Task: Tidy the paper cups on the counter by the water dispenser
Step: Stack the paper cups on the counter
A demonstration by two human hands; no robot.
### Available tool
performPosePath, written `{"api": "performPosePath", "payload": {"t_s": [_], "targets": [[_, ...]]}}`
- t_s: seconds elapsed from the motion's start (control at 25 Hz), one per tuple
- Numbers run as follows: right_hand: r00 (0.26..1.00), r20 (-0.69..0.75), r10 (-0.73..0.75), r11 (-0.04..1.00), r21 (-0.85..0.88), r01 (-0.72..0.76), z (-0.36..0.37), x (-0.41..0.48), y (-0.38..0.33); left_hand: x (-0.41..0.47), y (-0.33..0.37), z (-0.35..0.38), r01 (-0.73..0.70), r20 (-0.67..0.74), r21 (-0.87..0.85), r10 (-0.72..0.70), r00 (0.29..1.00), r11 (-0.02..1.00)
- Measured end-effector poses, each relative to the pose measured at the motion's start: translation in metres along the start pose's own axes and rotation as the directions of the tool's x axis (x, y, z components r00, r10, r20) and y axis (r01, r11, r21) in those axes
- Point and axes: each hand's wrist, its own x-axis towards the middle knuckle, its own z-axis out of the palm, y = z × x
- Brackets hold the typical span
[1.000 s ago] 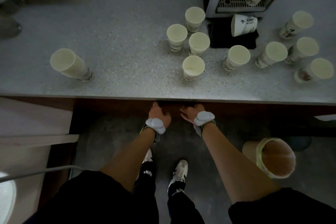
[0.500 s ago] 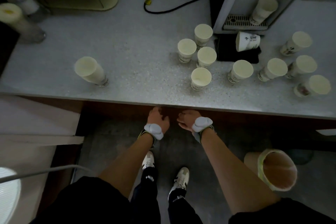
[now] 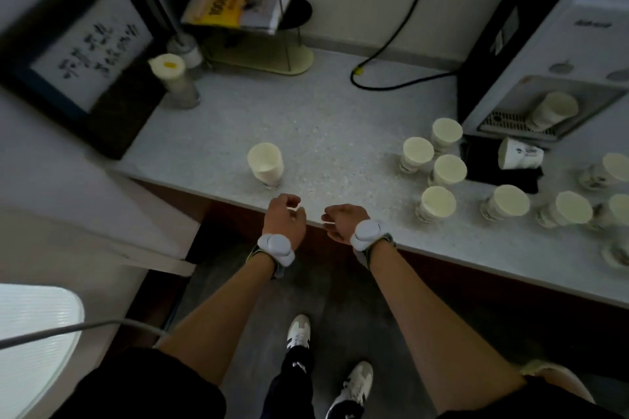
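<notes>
Head view: both hands (image 3: 284, 219) empty at counter (image 3: 326, 143) edge

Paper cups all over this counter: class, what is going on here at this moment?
A person stands at the counter with both hands at its front edge. The left hand and right hand hold nothing. One stack of cups stands alone just beyond the left hand. Many paper cups stand scattered to the right, near the water dispenser, with one cup on its drip tray and another tipped on its side. Tidying has not visibly begun.
</notes>
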Motion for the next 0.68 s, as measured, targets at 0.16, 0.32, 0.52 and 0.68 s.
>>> {"api": "performPosePath", "payload": {"t_s": [0.16, 0.32, 0.52, 0.68], "targets": [[0.994, -0.023, -0.103, 0.994, -0.035, 0.102, 0.038, 0.004, -0.031, 0.024, -0.001, -0.053, -0.073, -0.122, -0.01, 0.072, 0.99, 0.997], [0.979, -0.019, -0.203, 0.973, -0.116, 0.2, 0.063, 0.02, -0.057, 0.055, -0.001, -0.09, -0.079, -0.181, -0.012, 0.075, 0.981, 0.997], [0.951, -0.018, -0.31, 0.921, -0.252, 0.296, 0.09, 0.043, -0.074, 0.092, -0.004, -0.105, -0.031, -0.086, -0.007, 0.031, 0.996, 0.999], [0.946, -0.007, -0.325, 0.917, -0.248, 0.313, 0.102, 0.056, -0.075, 0.115, -0.009, -0.1, 0.033, 0.048, 0.015, -0.034, 0.998, 0.999]]}}
